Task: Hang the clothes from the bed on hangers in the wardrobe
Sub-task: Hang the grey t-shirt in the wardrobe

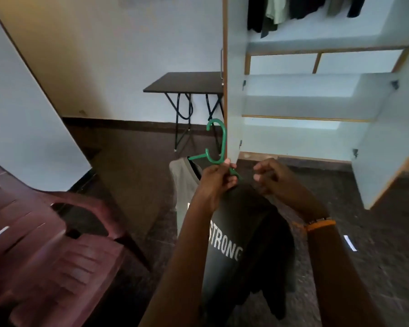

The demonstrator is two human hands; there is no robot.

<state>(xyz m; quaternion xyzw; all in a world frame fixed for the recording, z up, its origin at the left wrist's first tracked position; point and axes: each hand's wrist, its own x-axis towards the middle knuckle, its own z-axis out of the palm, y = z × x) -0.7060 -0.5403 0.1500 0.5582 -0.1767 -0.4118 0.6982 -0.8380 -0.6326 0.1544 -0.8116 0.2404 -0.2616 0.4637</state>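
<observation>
Bottom centre: dark T-shirt (241,232) with white "STRONG" print hangs down from a green hanger (216,142), grey inner side showing at the collar, centre of frame; left hand (219,179) grips the hanger just below its hook, fingers curled round the plastic; right hand (270,177) just beside it, fingers curled at the shirt's shoulder — cannot tell if it actually pinches fabric; orange band (321,224) on the right wrist. Lower left: maroon plastic chair (45,244), blurred. Mid frame, behind the hanger hook: dark folding table (187,82) against the wall. Right half: open wardrobe (305,95), white shelves; hung clothes (300,10) along the top right edge — dark and pale green garments.
</observation>
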